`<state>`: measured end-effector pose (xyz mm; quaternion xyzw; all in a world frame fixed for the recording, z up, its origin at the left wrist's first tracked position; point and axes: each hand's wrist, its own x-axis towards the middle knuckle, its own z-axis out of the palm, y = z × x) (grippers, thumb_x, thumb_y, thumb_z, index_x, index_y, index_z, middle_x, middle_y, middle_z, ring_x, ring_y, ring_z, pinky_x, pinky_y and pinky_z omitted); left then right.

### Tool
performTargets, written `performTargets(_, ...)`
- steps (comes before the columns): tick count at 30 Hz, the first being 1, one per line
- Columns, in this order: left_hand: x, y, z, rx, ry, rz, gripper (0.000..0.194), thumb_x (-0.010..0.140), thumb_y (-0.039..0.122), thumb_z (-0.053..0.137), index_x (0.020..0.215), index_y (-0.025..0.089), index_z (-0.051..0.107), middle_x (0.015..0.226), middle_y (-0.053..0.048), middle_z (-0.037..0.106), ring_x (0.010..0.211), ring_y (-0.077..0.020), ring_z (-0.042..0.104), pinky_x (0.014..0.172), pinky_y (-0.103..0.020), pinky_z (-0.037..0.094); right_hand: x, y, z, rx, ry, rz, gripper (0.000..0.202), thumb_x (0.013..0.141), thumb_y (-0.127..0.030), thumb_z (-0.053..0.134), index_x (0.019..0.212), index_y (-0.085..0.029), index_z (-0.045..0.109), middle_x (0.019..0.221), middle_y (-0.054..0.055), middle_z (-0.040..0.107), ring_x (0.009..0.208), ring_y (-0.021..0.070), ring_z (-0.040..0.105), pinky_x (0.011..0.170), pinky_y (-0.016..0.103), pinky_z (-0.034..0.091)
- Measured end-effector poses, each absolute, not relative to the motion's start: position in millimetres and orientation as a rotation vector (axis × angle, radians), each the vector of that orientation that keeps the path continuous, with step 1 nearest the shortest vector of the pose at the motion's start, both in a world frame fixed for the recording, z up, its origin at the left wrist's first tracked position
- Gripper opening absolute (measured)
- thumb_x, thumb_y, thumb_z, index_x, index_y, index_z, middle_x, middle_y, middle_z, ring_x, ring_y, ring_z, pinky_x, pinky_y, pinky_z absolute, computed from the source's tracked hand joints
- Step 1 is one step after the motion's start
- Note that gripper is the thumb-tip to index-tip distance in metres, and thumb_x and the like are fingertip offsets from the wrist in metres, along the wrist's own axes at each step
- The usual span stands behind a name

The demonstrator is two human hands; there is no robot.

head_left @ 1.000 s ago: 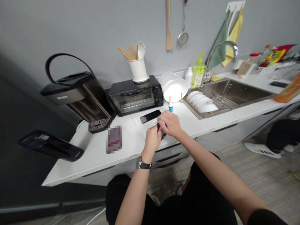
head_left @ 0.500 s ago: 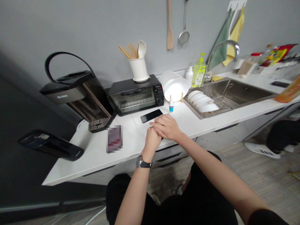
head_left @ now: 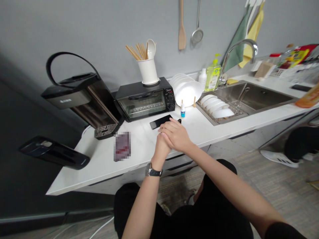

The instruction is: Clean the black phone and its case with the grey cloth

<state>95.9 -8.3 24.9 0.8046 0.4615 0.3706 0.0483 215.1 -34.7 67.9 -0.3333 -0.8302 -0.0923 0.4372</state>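
Observation:
My right hand [head_left: 176, 133] lies over my left hand [head_left: 163, 144], its fingers wrapped over the back and knuckles. The left fingers are mostly hidden beneath it, and a dark-strapped watch [head_left: 152, 170] sits on that wrist. Both hands are above the front part of the white counter [head_left: 142, 147]. Just behind them a black phone-like slab [head_left: 159, 122] lies flat. A small white bottle with a blue label [head_left: 182, 112] stands upright behind my right hand. Beside its fingertips a small black object [head_left: 179, 121] is partly covered. Further left lies a blurred purplish item [head_left: 122, 146].
Along the wall stand a black water dispenser [head_left: 99, 106], a toaster oven [head_left: 146, 103] with a utensil holder [head_left: 148, 71] on top, and racked plates [head_left: 188, 93]. A dark cylinder [head_left: 74, 160] is at the left edge; bowls sit by the sink [head_left: 261, 96].
My right hand has shifted slightly left and closed further over my left hand. The small black object beside its fingertips now shows. The view has moved a little.

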Motion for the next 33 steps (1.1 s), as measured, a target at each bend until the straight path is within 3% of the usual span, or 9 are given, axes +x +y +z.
performTargets(4, 94, -19, 33, 2.393, 1.345, 1.096, 0.025, 0.095, 0.011, 0.046, 0.087, 0.017, 0.069, 0.079, -0.009, 0.075, 0.072, -0.0221, 0.071, 0.069, -0.029, 0.05, 229, -26, 68, -1.054, -1.878, -0.125, 0.041, 0.11, -0.027, 0.03, 0.105, -0.021, 0.07, 0.103, 0.009, 0.072, 0.102, 0.0239, 0.063, 0.107, 0.043, 0.045)
performTargets(9, 93, -23, 36, 2.317, 1.361, 1.006, 0.024, 0.091, 0.01, 0.05, 0.077, 0.016, 0.068, 0.074, -0.011, 0.074, 0.066, -0.0217, 0.068, 0.062, -0.029, 0.046, 221, -33, 69, -1.027, -1.907, -0.184, 0.038, 0.109, -0.026, 0.031, 0.102, -0.023, 0.068, 0.107, 0.006, 0.073, 0.112, 0.0233, 0.061, 0.123, 0.049, 0.029)
performTargets(12, 94, -24, 37, 2.315, 1.356, 0.997, 0.027, 0.094, 0.014, 0.05, 0.073, 0.016, 0.067, 0.071, -0.011, 0.073, 0.065, -0.021, 0.067, 0.063, -0.028, 0.045, 227, -31, 71, -1.001, -2.054, -0.253, 0.039, 0.109, -0.03, 0.032, 0.095, -0.021, 0.068, 0.091, 0.007, 0.07, 0.093, 0.0238, 0.061, 0.111, 0.045, 0.042)
performTargets(15, 96, -26, 37, 2.301, 1.34, 1.035, 0.029, 0.099, 0.017, 0.047, 0.081, 0.017, 0.07, 0.074, -0.009, 0.074, 0.067, -0.0203, 0.068, 0.065, -0.028, 0.045, 235, -28, 72, -1.166, -1.935, -0.222, 0.045, 0.109, -0.029, 0.028, 0.085, -0.021, 0.065, 0.08, 0.008, 0.065, 0.082, 0.0243, 0.059, 0.096, 0.041, 0.049)
performTargets(20, 96, -26, 36, 2.298, 1.341, 1.027, 0.022, 0.09, 0.011, 0.052, 0.076, 0.016, 0.068, 0.075, -0.011, 0.074, 0.067, -0.0211, 0.067, 0.064, -0.028, 0.045, 229, -36, 73, -1.023, -2.002, -0.266, 0.038, 0.108, -0.025, 0.034, 0.097, -0.02, 0.07, 0.1, 0.008, 0.072, 0.105, 0.0242, 0.062, 0.118, 0.048, 0.036)
performTargets(24, 95, -25, 36, 2.29, 1.351, 1.027, 0.027, 0.096, 0.016, 0.048, 0.077, 0.016, 0.068, 0.074, -0.01, 0.074, 0.065, -0.02, 0.066, 0.063, -0.028, 0.044, 232, -35, 75, -1.04, -2.032, -0.257, 0.039, 0.108, -0.025, 0.034, 0.099, -0.019, 0.072, 0.096, 0.008, 0.073, 0.098, 0.0232, 0.064, 0.116, 0.048, 0.041)
performTargets(29, 96, -24, 36, 2.319, 1.374, 1.007, 0.023, 0.092, 0.012, 0.051, 0.077, 0.016, 0.068, 0.076, -0.012, 0.075, 0.069, -0.0216, 0.067, 0.062, -0.028, 0.043, 234, -34, 74, -0.967, -2.046, -0.237, 0.036, 0.107, -0.023, 0.038, 0.102, -0.021, 0.073, 0.105, 0.007, 0.076, 0.121, 0.0243, 0.063, 0.124, 0.053, 0.031)
performTargets(33, 99, -24, 36, 2.309, 1.369, 1.022, 0.029, 0.099, 0.018, 0.048, 0.081, 0.016, 0.07, 0.076, -0.01, 0.075, 0.068, -0.0211, 0.068, 0.064, -0.028, 0.045, 240, -32, 74, -1.016, -2.035, -0.217, 0.039, 0.108, -0.024, 0.035, 0.102, -0.021, 0.073, 0.104, 0.008, 0.076, 0.113, 0.0238, 0.067, 0.121, 0.052, 0.036)
